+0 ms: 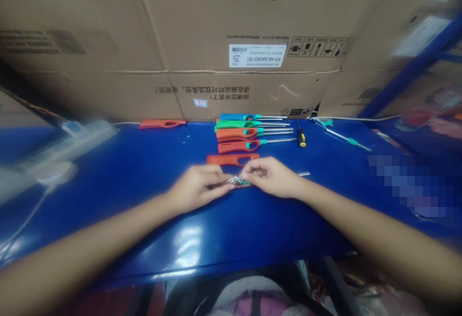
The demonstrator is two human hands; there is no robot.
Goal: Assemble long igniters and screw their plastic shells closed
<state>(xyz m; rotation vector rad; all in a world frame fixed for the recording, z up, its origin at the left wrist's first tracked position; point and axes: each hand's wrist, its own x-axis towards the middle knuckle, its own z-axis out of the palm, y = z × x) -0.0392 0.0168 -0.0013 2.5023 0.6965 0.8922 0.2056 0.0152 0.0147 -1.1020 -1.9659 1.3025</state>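
Over the blue table, both hands meet at an opened gas lighter, with its red-orange casing (246, 185) partly showing below the fingers and its metal tube (304, 174) sticking out to the right. My left hand (199, 186) pinches a small silvery part (233, 180) at the casing's left end. The fingers of my right hand (269, 175) are pressed together over the lighter's middle, beside a bit of green; what they hold is hidden. Just behind the hands lies a loose orange handle shell (233, 159).
Several long lighters (238, 146) lie stacked behind, near a yellow-black screwdriver (301, 138). Another orange shell (162, 123) is at the back left. A metal tube with green parts (342, 136) lies right. A large cardboard box (195, 32) walls the back; a white power strip (86, 138) sits left.
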